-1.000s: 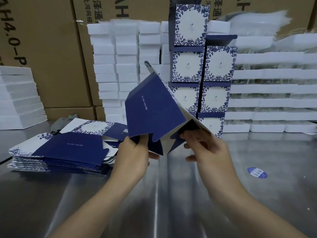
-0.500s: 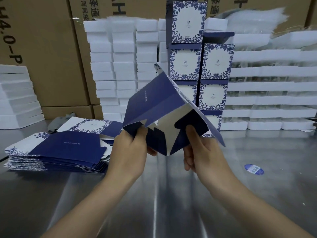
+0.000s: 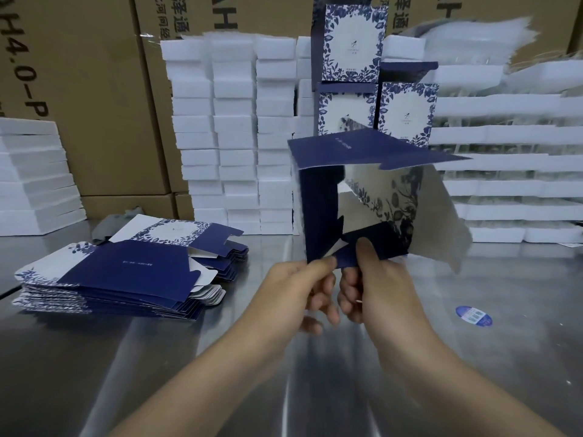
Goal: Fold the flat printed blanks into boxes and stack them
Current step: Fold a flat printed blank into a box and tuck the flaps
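A navy and white floral blank point(image 3: 318, 212), half opened into a square tube, is held up over the steel table point(image 3: 504, 357) with its open end toward me. My left hand point(image 3: 303, 288) pinches its lower left corner. My right hand point(image 3: 375, 285) pinches a navy bottom flap beside it, thumb on top. A top flap sticks out flat to the right. A pile of flat blanks point(image 3: 126, 272) lies at the left of the table. Folded boxes point(image 3: 353, 42) stand stacked in two columns behind the held blank, partly hidden by it.
White foam blocks point(image 3: 233, 130) are stacked in columns at the back, more foam trays point(image 3: 511, 171) fill the right and the far left. Brown cartons point(image 3: 88, 89) form the back wall. A round blue sticker point(image 3: 474, 316) lies on the table at right.
The blank has swung from a tilted, half-flat shape into an upright open tube and moved to the right. Both hands have come together at its bottom edge.
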### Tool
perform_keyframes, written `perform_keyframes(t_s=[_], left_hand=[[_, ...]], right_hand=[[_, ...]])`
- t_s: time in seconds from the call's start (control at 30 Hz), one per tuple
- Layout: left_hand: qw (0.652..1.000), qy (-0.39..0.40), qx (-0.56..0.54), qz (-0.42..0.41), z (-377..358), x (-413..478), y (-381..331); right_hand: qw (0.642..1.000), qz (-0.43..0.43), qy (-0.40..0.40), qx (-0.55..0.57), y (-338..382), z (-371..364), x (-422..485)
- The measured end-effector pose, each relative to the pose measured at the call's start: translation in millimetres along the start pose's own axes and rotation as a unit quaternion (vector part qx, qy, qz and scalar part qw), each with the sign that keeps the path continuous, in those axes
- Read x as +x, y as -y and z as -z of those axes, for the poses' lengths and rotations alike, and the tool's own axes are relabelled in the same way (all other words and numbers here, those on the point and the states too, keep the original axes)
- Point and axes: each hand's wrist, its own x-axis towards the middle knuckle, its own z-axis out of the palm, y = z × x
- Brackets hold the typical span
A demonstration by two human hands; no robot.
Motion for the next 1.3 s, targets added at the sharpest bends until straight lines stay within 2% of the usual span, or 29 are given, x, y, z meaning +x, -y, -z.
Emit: perform_keyframes(t_s=[0.13, 0.23, 0.37, 0.47, 0.63, 0.73, 0.87, 1.17, 1.3], left_hand=[[0.998, -0.036, -0.04, -0.022, -4, 0, 2], [0.996, -0.059, -0.066, -0.032, -1, 2, -1], [0.995, -0.051, -0.08, -0.042, 0, 2, -3], [0.991, -0.053, -0.117, -0.023, -2, 1, -1], [0.968, -0.047, -0.245, 0.037, -1, 5, 1], [0.96, -0.044, -0.273, 0.055, 0, 5, 0], [0.942, -0.054, -0.323, 0.068, 1, 6, 0], [0.957, -0.058, -0.281, 0.042, 0, 7, 3], [0.961, -0.065, -0.265, 0.032, 2, 8, 2]], right_hand=[[0.999, -0.031, 0.016, 0.029, 5, -2, -3], [0.996, -0.037, -0.009, 0.078, 9, -2, -4], [0.991, -0.046, -0.033, 0.12, 11, 1, -6], [0.99, -0.045, -0.035, 0.129, 12, 1, -7], [0.987, -0.053, -0.035, 0.146, 15, 4, -3], [0.982, -0.054, -0.049, 0.174, 16, 6, -2], [0.987, -0.013, -0.037, 0.159, 11, 2, -5], [0.988, 0.0, -0.002, 0.153, 7, -5, -12], [0.993, -0.005, 0.03, 0.117, 11, -5, -12]])
